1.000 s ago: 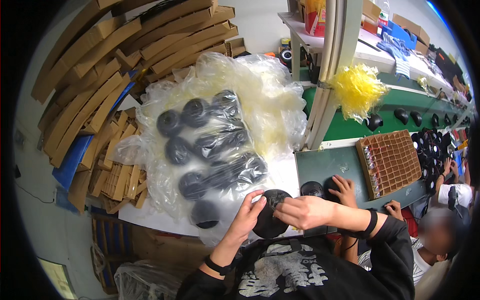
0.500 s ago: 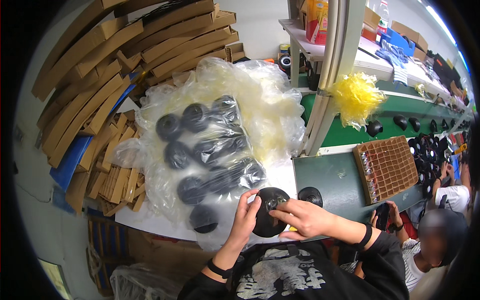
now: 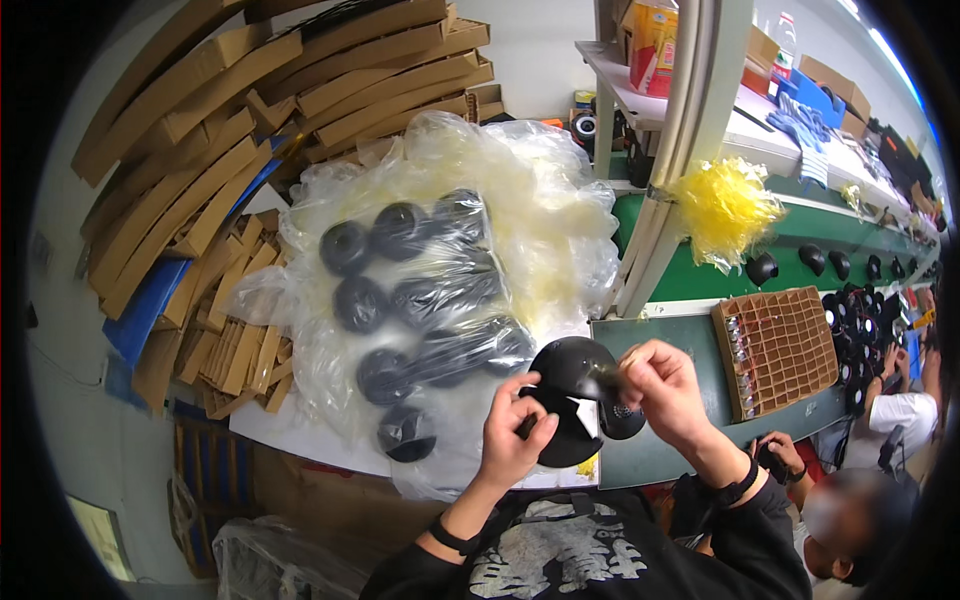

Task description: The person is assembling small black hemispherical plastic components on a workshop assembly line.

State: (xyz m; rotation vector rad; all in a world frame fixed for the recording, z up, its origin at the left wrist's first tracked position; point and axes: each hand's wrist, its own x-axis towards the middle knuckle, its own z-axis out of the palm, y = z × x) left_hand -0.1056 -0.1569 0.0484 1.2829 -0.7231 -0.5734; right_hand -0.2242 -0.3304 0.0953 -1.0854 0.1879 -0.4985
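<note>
A black, glossy dome-shaped shell [image 3: 572, 366] is in front of me, with a black rounded part [image 3: 566, 446] below it and a pale gap between. Whether these are two pieces or one is unclear. My left hand [image 3: 512, 436] grips the left side of the black parts, thumb and forefinger curled. At the dome's right edge, the fingertips of my right hand [image 3: 662, 388] are pinched together; that spot is smeared by motion. Partly hidden behind lies another black shell with a perforated face [image 3: 624, 420]. To the left, several black shells [image 3: 384, 376] lie under clear plastic film [image 3: 300, 312].
Cardboard trays and dividers [image 3: 215, 130] are stacked high at the left. A divided cardboard box [image 3: 780, 350] stands on the green bench [image 3: 665, 350]. Yellow plastic strips [image 3: 728, 212] hang on a post [image 3: 690, 130]. A co-worker [image 3: 850, 520] sits close on the right.
My right hand has moved up and right from the shell's face to its edge. The black shell has shifted right and changed its tilt, showing a pale gap. The whole view has shifted slightly.
</note>
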